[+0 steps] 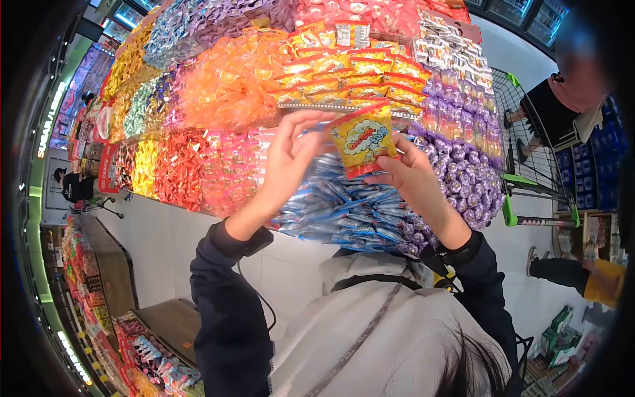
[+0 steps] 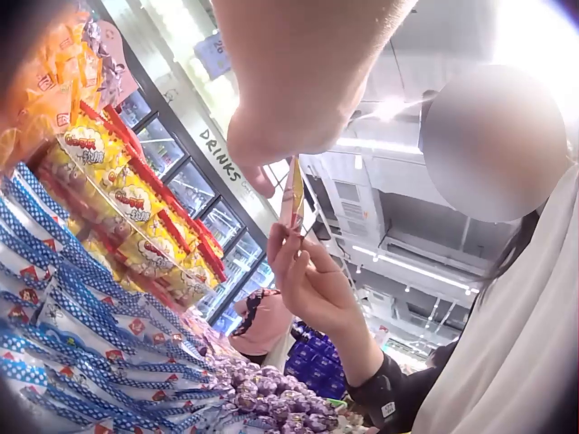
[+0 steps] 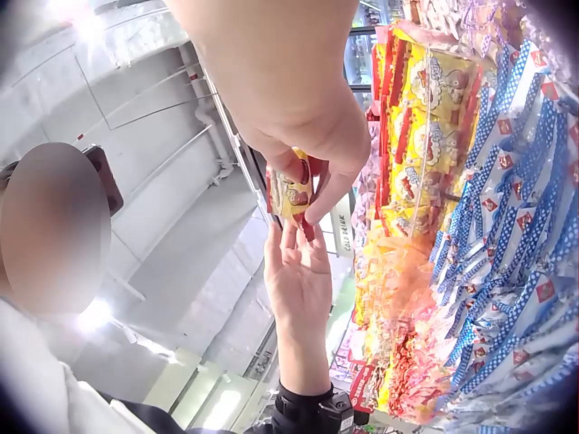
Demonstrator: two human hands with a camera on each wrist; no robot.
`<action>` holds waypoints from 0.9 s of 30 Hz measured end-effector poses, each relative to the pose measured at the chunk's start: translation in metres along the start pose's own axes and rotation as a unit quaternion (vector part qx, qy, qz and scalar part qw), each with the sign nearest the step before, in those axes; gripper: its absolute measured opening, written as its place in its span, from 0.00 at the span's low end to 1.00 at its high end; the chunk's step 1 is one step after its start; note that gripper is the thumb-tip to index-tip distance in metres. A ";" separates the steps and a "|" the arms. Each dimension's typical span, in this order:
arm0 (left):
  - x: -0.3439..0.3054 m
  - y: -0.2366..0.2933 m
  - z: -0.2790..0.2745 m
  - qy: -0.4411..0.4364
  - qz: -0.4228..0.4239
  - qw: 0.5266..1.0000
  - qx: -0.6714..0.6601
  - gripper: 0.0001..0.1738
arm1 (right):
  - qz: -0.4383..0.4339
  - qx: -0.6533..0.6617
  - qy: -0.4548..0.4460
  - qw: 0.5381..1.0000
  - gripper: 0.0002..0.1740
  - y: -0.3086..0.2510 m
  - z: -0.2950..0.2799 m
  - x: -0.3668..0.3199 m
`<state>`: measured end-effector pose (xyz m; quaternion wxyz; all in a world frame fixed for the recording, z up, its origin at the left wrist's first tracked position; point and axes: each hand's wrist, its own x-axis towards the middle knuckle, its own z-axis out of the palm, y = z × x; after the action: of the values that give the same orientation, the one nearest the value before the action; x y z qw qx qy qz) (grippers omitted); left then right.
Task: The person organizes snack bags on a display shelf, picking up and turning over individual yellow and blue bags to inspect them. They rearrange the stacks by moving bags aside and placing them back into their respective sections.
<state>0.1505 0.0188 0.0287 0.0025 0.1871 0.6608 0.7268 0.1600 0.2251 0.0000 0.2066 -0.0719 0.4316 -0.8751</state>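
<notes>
The right hand pinches a small, flat yellow packet with red ends and a glossy printed face between thumb and fingers at its lower right corner, while the left hand is spread beside the packet's left edge, its fingers extended and slightly blurred; whether those fingertips touch the packet cannot be told. The packet is in the air in front of the person's chest, apart from the candy display. Below the hands lies a heap of shiny blue-and-white plastic packets, with round, purple foil-wrapped candies to the right. Beyond the packet, rows of similar yellow-and-red plastic packets stand behind a clear edge, next to a pile of translucent orange wrapped pieces. On the far right, a wire shopping cart with green corners stands near the display.
</notes>
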 end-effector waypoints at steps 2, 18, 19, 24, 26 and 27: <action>0.000 -0.010 -0.005 -0.010 -0.034 0.999 -0.010 0.15 | -0.011 -0.013 0.008 1.000 0.10 0.006 0.005 0.000; -0.019 -0.009 -0.031 0.020 -0.102 0.995 -0.003 0.07 | 0.039 -0.123 0.001 0.992 0.18 0.026 0.028 0.002; -0.021 -0.009 -0.032 0.022 -0.109 0.994 -0.001 0.07 | 0.046 -0.129 -0.001 0.991 0.18 0.027 0.029 0.003; -0.022 -0.016 -0.041 0.032 -0.113 0.993 -0.010 0.05 | 0.070 -0.125 -0.008 0.990 0.19 0.030 0.032 0.007; -0.021 -0.016 -0.043 0.036 -0.120 0.992 -0.010 0.05 | 0.070 -0.122 -0.013 0.990 0.19 0.032 0.030 0.009; -0.020 -0.016 -0.044 0.036 -0.124 0.992 -0.005 0.05 | 0.069 -0.119 -0.017 0.990 0.19 0.032 0.030 0.011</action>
<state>0.1530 -0.0264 0.0052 0.0699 0.0771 0.6748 0.7307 0.1690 0.1818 -0.0077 0.2639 -0.0810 0.5326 -0.8001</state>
